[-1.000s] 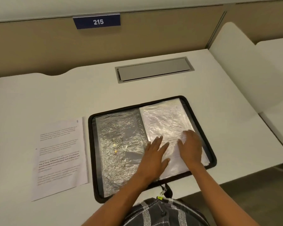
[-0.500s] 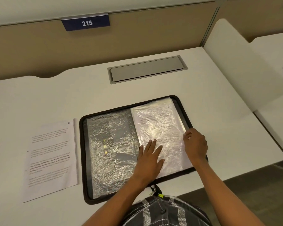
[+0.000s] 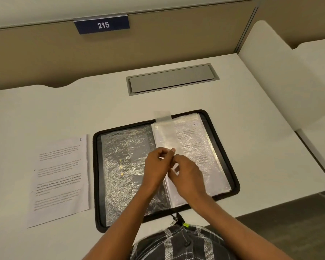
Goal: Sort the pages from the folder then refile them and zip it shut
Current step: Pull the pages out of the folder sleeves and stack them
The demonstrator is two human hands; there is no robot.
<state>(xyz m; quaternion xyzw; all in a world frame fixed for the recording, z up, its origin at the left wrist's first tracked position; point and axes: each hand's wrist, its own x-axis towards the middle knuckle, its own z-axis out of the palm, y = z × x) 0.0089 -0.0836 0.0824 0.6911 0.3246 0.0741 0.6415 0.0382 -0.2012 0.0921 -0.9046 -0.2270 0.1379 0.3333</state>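
One view only — a wide-angle camera worn on the head, facing forward and steeply down onto the desk (image 3: 45, 109). The open folder (image 3: 120, 184) sits just below frame centre, close enough that print on its pages shows as lines, though not legibly. Both forearms enter from the bottom edge, nearer than the folder, with the left hand (image 3: 156, 166) and right hand (image 3: 188, 177) meeting over its middle. Beyond the folder the view reaches the number plate (image 3: 101, 25) on the partition (image 3: 45, 53) — left of the folder the desk runs out of frame.

Desk (image 3: 233, 102) w/ cable hatch (image 3: 172, 78); sign (image 3: 102, 25) "215".
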